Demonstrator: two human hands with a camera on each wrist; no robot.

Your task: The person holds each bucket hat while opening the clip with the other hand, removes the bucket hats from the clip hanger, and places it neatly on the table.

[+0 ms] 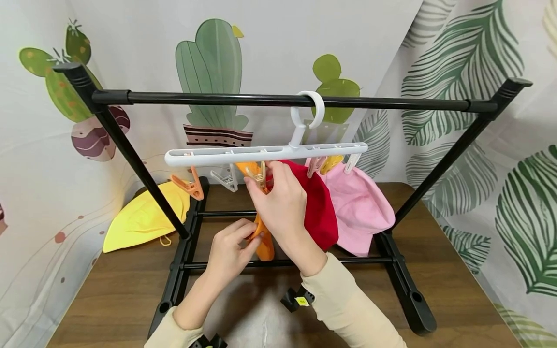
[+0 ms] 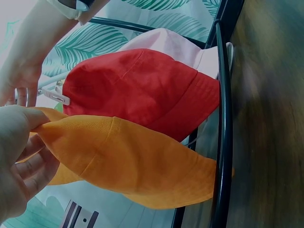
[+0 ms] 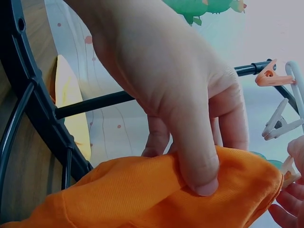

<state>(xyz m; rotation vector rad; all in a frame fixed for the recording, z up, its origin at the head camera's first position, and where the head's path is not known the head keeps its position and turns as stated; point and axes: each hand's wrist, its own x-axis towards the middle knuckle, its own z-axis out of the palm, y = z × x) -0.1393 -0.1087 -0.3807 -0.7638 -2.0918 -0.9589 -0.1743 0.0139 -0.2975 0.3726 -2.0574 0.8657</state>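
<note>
My left hand [image 1: 232, 249] pinches the edge of an orange bucket hat [image 2: 128, 156], which hangs folded below a white clip hanger [image 1: 235, 153]. In the right wrist view its thumb lies on the hat's cloth. Higher up, my right hand [image 1: 285, 200] pinches a beige clothespin [image 1: 260, 175] under the hanger, at the hat's upper end. Beside the orange hat hang a red hat [image 1: 319, 208] and a pink hat [image 1: 359, 208]. A pink clothespin [image 1: 316, 166], a yellow clothespin [image 1: 331, 163] and a white clothespin [image 1: 351, 162] sit above them.
The hanger hooks over the top bar of a black rack [image 1: 217, 99] on a wooden table [image 1: 117, 299]. To the left hang an orange clothespin [image 1: 190, 184] and a whitish clothespin [image 1: 226, 180]. A yellow hat [image 1: 148, 215] lies at the table's left, behind the rack's leg.
</note>
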